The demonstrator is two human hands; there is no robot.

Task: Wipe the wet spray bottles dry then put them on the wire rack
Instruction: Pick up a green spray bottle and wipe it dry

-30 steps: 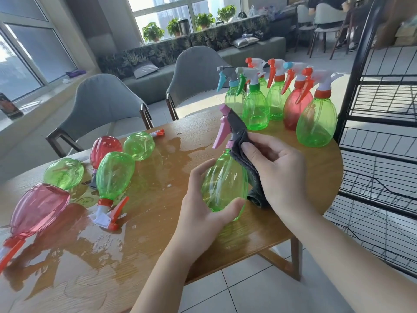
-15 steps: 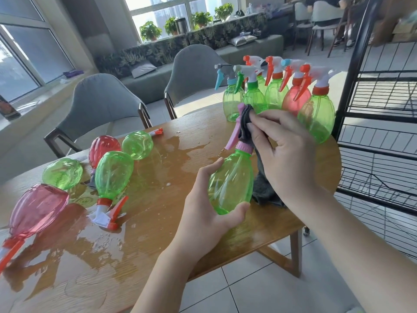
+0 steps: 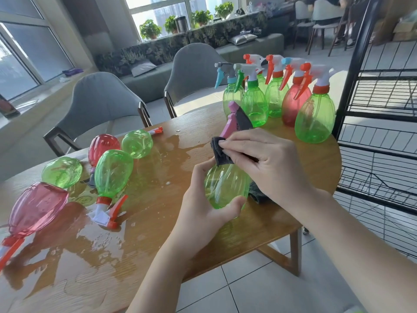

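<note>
My left hand [image 3: 203, 208] grips the belly of a green spray bottle [image 3: 223, 188] with a pink trigger head, held upright over the table's near edge. My right hand [image 3: 268, 161] presses a dark grey cloth [image 3: 220, 152] around the bottle's neck and shoulder; the cloth's tail hangs behind the bottle. Several wet bottles, green [image 3: 112, 172] and red [image 3: 37, 206], lie on their sides at the left. Several upright bottles [image 3: 314, 118] stand in a cluster at the far right of the table. The black wire rack [image 3: 383, 114] rises just right of the table.
Puddles of water [image 3: 74, 251] cover the left and middle of the wooden table [image 3: 282, 220]. Two grey chairs [image 3: 101, 102] stand behind the table. A bench with cushions and potted plants runs along the far windows.
My right hand has slid the cloth down from the trigger head to the neck and shoulder of the bottle. The left hand keeps its grip on the belly.
</note>
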